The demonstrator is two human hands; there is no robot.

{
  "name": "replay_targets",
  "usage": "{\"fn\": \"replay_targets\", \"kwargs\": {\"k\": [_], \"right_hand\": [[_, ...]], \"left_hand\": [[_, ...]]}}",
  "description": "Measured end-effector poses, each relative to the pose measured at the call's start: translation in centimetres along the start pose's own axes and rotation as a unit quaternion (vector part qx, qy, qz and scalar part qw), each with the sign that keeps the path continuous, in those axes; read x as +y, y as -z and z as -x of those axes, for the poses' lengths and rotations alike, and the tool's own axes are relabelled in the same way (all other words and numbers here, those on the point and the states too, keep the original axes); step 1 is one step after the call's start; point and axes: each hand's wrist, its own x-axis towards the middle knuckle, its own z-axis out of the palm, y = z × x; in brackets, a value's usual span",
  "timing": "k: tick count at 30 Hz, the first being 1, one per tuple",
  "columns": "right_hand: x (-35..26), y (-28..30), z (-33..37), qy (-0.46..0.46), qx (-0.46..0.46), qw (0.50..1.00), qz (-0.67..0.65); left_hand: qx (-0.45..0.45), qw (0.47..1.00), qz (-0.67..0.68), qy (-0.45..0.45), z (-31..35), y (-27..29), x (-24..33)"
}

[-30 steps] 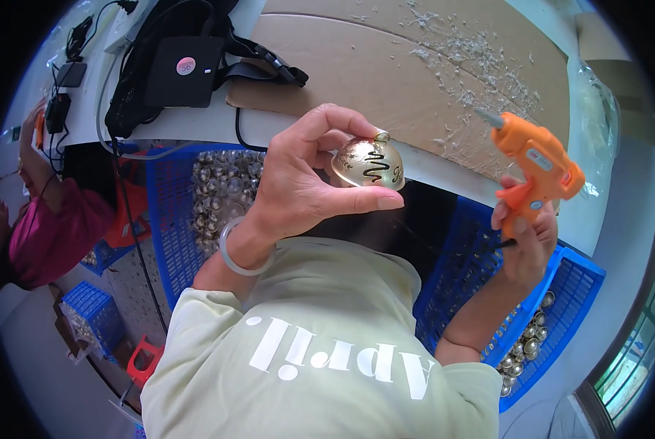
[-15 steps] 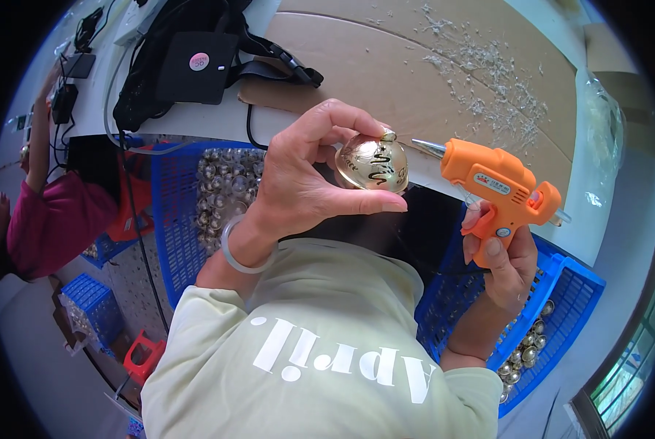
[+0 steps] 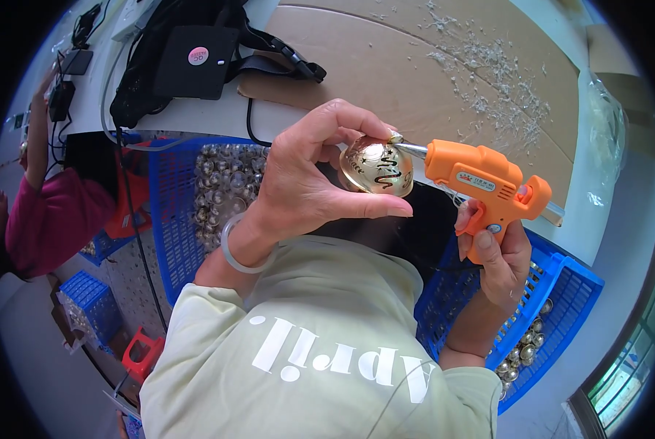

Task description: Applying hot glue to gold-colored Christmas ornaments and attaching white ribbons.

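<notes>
The white worktop (image 3: 217, 115) spans the upper part of the view, with a brown cardboard sheet (image 3: 356, 66) on it that carries pale scraps (image 3: 499, 80) toward its right side. Below the worktop's front edge stand a left blue basket (image 3: 170, 219) and a right blue basket (image 3: 585, 282), both holding small shiny gold pieces; these look the same as half a second ago.

The right hand (image 3: 504, 256) is wrapped around the handle of an orange glue gun (image 3: 481, 175), fingers at the trigger. A second ago the gun pointed up and away, well apart from the left hand (image 3: 305, 168); half a second ago it was level but short of it. Now it has moved left.

The left hand keeps its grasp on a gold dome-shaped ornament (image 3: 378, 164), between thumb and fingers, just in front of the worktop edge. The gun's metal nozzle (image 3: 413, 149), formerly separated by a gap, now reaches the ornament's small cap (image 3: 396, 137); actual contact is too small to tell.
</notes>
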Motion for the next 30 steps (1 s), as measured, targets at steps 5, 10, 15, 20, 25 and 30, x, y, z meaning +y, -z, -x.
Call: {"fn": "replay_targets", "kwargs": {"k": [5,10,15,20,25,30], "right_hand": [[0.01,-0.02,-0.01,-0.002,0.009,1.0,0.012],[0.01,0.06,-0.01,-0.004,0.008,1.0,0.02],[0.02,0.15,-0.1,-0.001,0.002,1.0,0.015],[0.04,0.11,-0.08,0.012,0.008,1.0,0.025],[-0.06,0.22,-0.12,0.019,0.014,0.999,0.029],[-0.21,0.37,-0.11,0.018,0.015,0.999,0.031]], "left_hand": [[-0.006,1.0,0.001,0.012,0.0,0.01,-0.08],[-0.004,1.0,0.005,0.018,0.03,0.04,-0.24],[-0.003,1.0,-0.004,0.021,0.04,0.12,-0.21],[0.0,1.0,-0.01,0.026,-0.06,0.1,-0.18],[-0.003,1.0,-0.012,0.025,-0.12,0.18,-0.1],[-0.007,1.0,-0.013,0.025,-0.15,0.11,-0.11]]}}
